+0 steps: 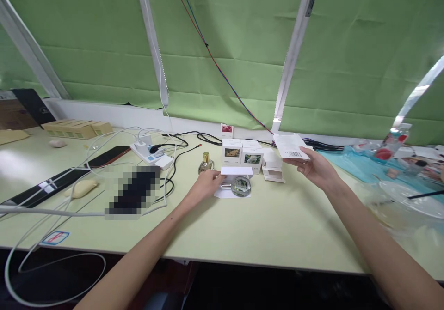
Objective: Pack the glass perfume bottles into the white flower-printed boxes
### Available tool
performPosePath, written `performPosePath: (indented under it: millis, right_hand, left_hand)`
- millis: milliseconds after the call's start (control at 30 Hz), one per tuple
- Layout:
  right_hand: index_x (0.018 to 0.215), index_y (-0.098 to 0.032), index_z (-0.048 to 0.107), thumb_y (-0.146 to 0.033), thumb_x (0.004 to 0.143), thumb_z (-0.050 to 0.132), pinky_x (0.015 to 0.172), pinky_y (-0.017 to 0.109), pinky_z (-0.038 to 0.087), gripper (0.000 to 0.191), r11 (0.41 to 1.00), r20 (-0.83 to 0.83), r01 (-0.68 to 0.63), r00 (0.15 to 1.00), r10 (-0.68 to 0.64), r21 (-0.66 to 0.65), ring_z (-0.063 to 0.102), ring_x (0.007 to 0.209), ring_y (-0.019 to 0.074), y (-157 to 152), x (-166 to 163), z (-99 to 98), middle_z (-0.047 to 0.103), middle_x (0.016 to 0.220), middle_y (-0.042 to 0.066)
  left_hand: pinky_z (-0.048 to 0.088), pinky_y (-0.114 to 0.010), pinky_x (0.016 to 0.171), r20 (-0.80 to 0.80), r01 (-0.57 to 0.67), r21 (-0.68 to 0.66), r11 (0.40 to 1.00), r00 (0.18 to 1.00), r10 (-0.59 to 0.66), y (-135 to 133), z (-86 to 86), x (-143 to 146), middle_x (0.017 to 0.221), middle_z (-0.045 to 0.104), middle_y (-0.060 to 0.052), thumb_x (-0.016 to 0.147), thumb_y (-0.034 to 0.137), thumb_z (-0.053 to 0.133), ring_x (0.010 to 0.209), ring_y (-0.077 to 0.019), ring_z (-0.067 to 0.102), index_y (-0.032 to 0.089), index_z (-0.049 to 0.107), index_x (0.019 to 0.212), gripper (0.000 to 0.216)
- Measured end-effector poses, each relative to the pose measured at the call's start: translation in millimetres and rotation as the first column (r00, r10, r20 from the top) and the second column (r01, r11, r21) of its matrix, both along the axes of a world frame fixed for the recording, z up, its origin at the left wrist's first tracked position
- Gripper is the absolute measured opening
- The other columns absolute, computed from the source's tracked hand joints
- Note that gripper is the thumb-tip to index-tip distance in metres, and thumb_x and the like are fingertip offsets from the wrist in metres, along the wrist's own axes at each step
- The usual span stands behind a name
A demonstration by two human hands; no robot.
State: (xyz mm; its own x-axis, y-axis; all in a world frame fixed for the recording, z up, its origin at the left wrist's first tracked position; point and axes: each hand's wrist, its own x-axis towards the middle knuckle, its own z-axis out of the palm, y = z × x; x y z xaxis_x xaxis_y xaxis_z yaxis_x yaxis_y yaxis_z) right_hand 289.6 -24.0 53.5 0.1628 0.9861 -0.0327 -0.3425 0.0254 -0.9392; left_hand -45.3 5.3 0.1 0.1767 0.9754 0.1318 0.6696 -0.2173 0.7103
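Observation:
My right hand [314,166] holds up a small white box [289,145] with a barcode, tilted above the table. My left hand [207,184] pinches a white folded card insert [236,172] that lies over a round glass perfume bottle [241,185] on its side. Just left of it stands another perfume bottle [206,163] with a gold cap. Behind them are white perfume boxes [242,155] with flower pictures, and an opened white box [273,168] lies beside them.
A pale green table [270,227] runs under green blinds. At left lie a white power strip [151,154], tangled white and black cables, a dark phone [135,190] and tan boxes [77,128]. At right are a teal sheet, clear plastic and a water bottle [395,140].

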Motion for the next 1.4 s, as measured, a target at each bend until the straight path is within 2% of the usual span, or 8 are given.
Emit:
performPosePath:
  millis: [167, 433, 633, 800, 967, 1067, 1200, 1400]
  right_hand:
    - [0.104, -0.015, 0.067, -0.014, 0.094, 0.059, 0.039, 0.016, 0.05, 0.012, 0.994, -0.063, 0.071, 0.995, -0.076, -0.086, 0.076, 0.072, 0.0179, 7, 2, -0.3, 0.078, 0.092, 0.01]
    - [0.105, -0.014, 0.064, -0.013, 0.101, 0.045, 0.034, 0.01, 0.047, 0.019, 0.981, -0.23, -0.008, 0.972, -0.038, -0.195, 0.045, 0.033, 0.0023, 6, 1, 4.4, 0.078, 0.087, 0.009]
    - [0.102, -0.013, 0.064, -0.01, 0.098, 0.046, 0.033, 0.011, 0.042, 0.019, 0.994, -0.235, -0.018, 0.972, -0.009, -0.112, 0.069, 0.056, 0.0102, -12, -33, 13.2, 0.077, 0.082, 0.009]
    - [0.101, -0.013, 0.065, -0.023, 0.101, 0.049, 0.03, 0.017, 0.041, 0.02, 0.99, -0.088, -0.13, 0.988, 0.126, -0.047, 0.054, 0.035, 0.0074, -30, -71, 5.6, 0.075, 0.076, 0.005]
    - [0.098, -0.013, 0.062, -0.034, 0.098, 0.054, 0.028, 0.018, 0.039, 0.022, 0.979, 0.032, -0.2, 0.979, 0.202, -0.046, 0.054, 0.031, 0.009, -42, -101, -11.8, 0.071, 0.069, 0.003]
    - [0.1, -0.014, 0.058, -0.041, 0.093, 0.064, 0.03, 0.019, 0.039, 0.029, 0.967, 0.126, -0.249, 0.959, 0.254, -0.054, 0.056, 0.031, 0.0114, -46, -115, -23.0, 0.068, 0.062, 0.001]
    - [0.11, -0.016, 0.056, -0.045, 0.09, 0.066, 0.031, 0.019, 0.041, 0.037, 0.948, 0.177, -0.316, 0.932, 0.316, -0.031, 0.056, 0.032, 0.0104, -47, -125, -32.4, 0.073, 0.076, 0.003]
    - [0.113, -0.014, 0.061, -0.05, 0.081, 0.074, 0.032, 0.021, 0.041, 0.05, 0.979, 0.199, -0.205, 0.96, 0.2, 0.006, 0.053, 0.032, 0.009, -47, -120, -29.2, 0.073, 0.073, 0.003]
  left_hand:
    - [0.03, -0.029, 0.058, 0.04, -0.018, 0.069, 0.997, 0.999, 0.015, -1, -4.7, 2, 0.051, 0.051, -0.002, 0.083, 0.037, 0.058, 0.055, -0.0192, 0.046, 0.017, 0.075, 0.071, 0.029]
    - [0.029, -0.03, 0.058, -0.032, 0.021, 0.199, 0.98, 0.999, -0.015, -4, -3.1, 6, 0.055, 0.053, -0.003, 0.086, 0.033, 0.051, 0.055, -0.0166, 0.043, 0.018, 0.064, 0.06, 0.033]
    - [0.033, -0.029, 0.059, -0.066, 0.085, 0.395, 0.915, 0.996, -0.064, -9, 0.7, 12, 0.06, 0.056, -0.003, 0.088, 0.037, 0.052, 0.056, -0.0134, 0.044, 0.017, 0.055, 0.056, 0.038]
    - [0.042, -0.027, 0.062, 0.095, 0.062, 0.369, 0.928, 0.99, -0.104, -16, 4.4, 14, 0.072, 0.067, -0.001, 0.087, 0.042, 0.059, 0.058, -0.0123, 0.052, 0.017, 0.074, 0.097, 0.031]
    - [0.048, -0.025, 0.063, 0.163, 0.145, 0.411, 0.9, 0.96, -0.229, -21, 1.7, 17, 0.108, 0.066, -0.006, 0.076, 0.043, 0.073, 0.073, -0.0126, 0.058, 0.021, 0.053, 0.135, 0.066]
    - [0.051, -0.027, 0.067, 0.174, 0.163, 0.451, 0.878, 0.948, -0.265, -20, -2.9, 20, 0.124, 0.061, -0.011, 0.068, 0.039, 0.079, 0.085, -0.0165, 0.061, 0.022, 0.044, 0.139, 0.081]
    - [0.053, -0.029, 0.067, 0.189, 0.18, 0.456, 0.872, 0.937, -0.293, -19, -6.9, 21, 0.127, 0.062, -0.012, 0.07, 0.03, 0.073, 0.089, -0.0192, 0.064, 0.022, 0.044, 0.137, 0.073]
    - [0.054, -0.025, 0.064, 0.183, 0.224, 0.44, 0.87, 0.926, -0.331, -22, -6.5, 21, 0.128, 0.065, -0.01, 0.081, 0.026, 0.063, 0.098, -0.0207, 0.067, 0.021, 0.047, 0.138, 0.059]
